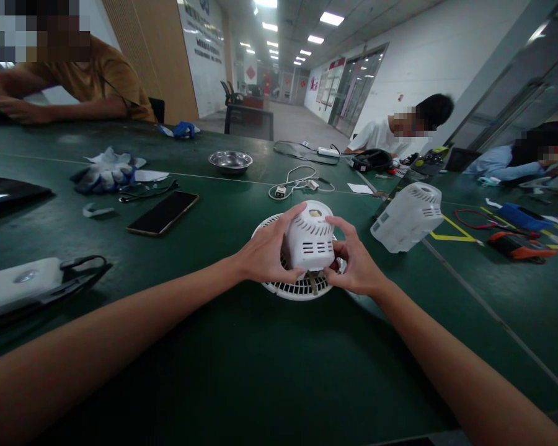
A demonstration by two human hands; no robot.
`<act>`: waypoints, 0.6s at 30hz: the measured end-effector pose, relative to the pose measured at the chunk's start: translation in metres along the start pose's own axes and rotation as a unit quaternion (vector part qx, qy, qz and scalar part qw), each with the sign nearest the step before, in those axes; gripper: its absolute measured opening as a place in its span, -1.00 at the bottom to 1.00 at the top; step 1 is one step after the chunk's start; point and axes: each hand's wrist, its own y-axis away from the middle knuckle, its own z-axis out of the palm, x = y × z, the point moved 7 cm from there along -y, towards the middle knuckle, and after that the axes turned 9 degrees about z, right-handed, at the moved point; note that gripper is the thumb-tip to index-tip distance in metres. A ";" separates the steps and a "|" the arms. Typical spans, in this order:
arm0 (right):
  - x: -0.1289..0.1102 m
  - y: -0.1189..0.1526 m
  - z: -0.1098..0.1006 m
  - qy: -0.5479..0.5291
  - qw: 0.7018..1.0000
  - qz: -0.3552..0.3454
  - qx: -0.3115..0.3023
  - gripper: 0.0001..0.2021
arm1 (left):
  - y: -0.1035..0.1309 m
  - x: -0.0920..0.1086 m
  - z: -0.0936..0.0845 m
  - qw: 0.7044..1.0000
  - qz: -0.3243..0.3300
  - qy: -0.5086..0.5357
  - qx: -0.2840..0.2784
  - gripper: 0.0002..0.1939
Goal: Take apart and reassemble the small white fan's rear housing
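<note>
A white plastic fan motor cover [310, 238] with slotted vents and an opening in its top is between my two hands. My left hand [272, 248] grips its left side, thumb low at the front and fingers over the upper edge. On the other side my right hand [353, 260] holds it, index finger near the top and thumb at the lower corner. Directly beneath is a round white fan grille [292, 292] lying on the green table. What lies inside the cover is hidden.
Left of my hands are a phone [162, 212], gloves [109, 170] and a white device [21, 285]. A metal bowl [230, 161] and a white cable [302, 183] lie beyond. At right stand a white vented housing [409, 217] and an orange multimeter [521, 246]. Several people sit around the table.
</note>
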 end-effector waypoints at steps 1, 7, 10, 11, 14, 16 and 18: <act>0.000 0.000 0.000 -0.007 1.000 -0.001 -0.002 -0.02 | 0.000 0.000 0.000 1.000 0.001 0.000 0.000 0.31; -0.002 -0.001 0.000 -0.032 0.999 -0.015 -0.014 -0.04 | -0.001 0.000 0.001 1.000 0.003 -0.003 0.003 0.33; -0.004 -0.001 0.000 -0.039 0.999 -0.010 -0.023 -0.05 | -0.001 0.000 0.001 1.000 0.007 0.000 0.008 0.32; -0.004 -0.001 0.000 -0.040 0.999 -0.009 -0.026 -0.05 | 0.000 0.000 0.001 1.000 0.008 0.002 0.006 0.32; -0.005 -0.001 0.000 -0.041 0.999 -0.005 -0.032 -0.05 | 0.000 -0.002 0.001 1.000 0.012 0.007 0.002 0.31; -0.006 -0.001 -0.001 -0.039 0.999 -0.003 -0.032 -0.06 | -0.001 -0.003 0.000 1.000 0.016 0.006 0.000 0.30; -0.006 -0.001 -0.002 -0.036 0.999 -0.001 -0.031 -0.06 | -0.002 -0.003 -0.001 1.000 0.022 0.004 0.002 0.28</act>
